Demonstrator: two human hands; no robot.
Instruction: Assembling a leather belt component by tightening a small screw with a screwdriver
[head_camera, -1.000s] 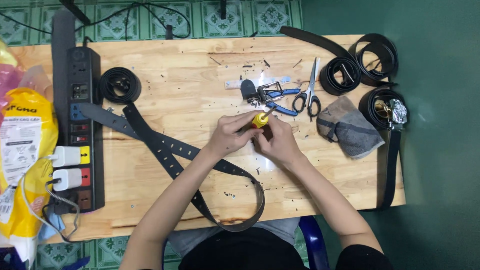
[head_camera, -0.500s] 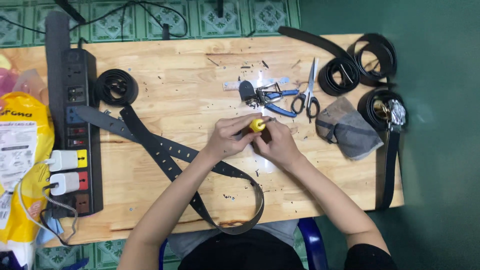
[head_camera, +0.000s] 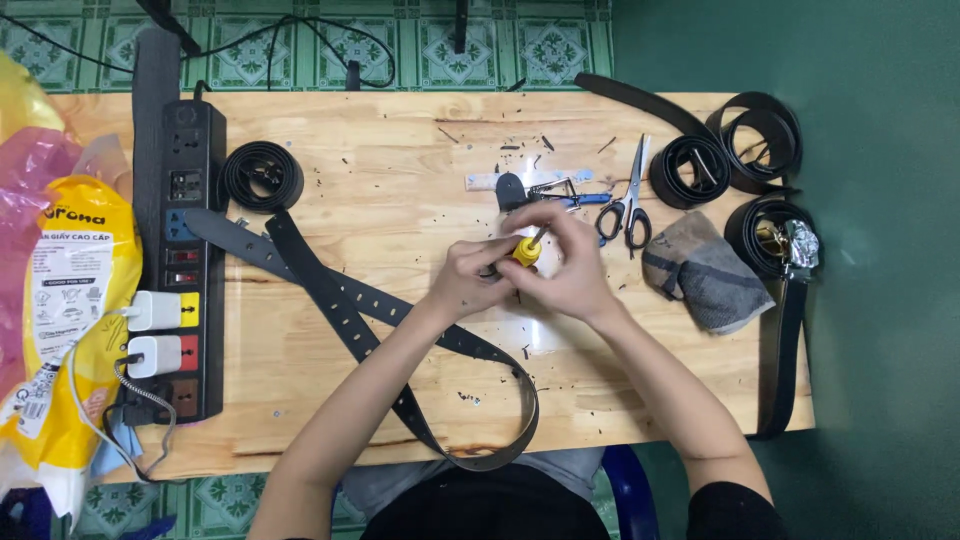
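Wooden table (head_camera: 400, 160) over green patterned floor tiles (head_camera: 300, 45), both hands' fingers (head_camera: 490, 262) clenched around a yellow-handled screwdriver (head_camera: 526, 249).

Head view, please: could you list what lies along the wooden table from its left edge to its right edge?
Yellow bag → black power strip → small coiled belt → left hand → right hand on the yellow-handled screwdriver → scissors → grey cloth → coiled belt with shiny buckle.

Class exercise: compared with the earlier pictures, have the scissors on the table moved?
No. The scissors lie in the same spot, between the blue-handled pliers and the folded grey cloth; only the camera shifted slightly.
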